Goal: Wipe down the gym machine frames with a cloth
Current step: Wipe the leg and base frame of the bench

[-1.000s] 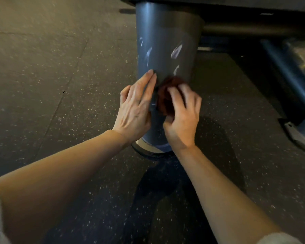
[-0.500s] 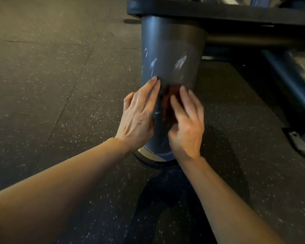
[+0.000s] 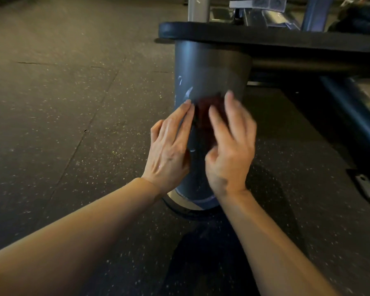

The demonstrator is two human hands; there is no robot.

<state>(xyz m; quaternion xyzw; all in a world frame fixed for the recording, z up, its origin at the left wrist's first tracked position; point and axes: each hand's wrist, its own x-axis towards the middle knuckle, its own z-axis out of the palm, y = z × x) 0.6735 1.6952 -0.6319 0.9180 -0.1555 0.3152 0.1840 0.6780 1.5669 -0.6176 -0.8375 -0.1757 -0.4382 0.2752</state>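
A person's two bare hands work on a thick grey post [image 3: 209,69] of a gym machine, which stands on a speckled rubber floor [image 3: 62,103] under a black padded bench edge [image 3: 244,37]. The left hand [image 3: 169,150] lies flat on the post's left side, fingers straight and close together. The right hand [image 3: 231,146], blurred, presses a dark red cloth [image 3: 205,112] against the middle of the post's front with spread, nearly straight fingers. White smears [image 3: 187,92] mark the post just above the left fingertips.
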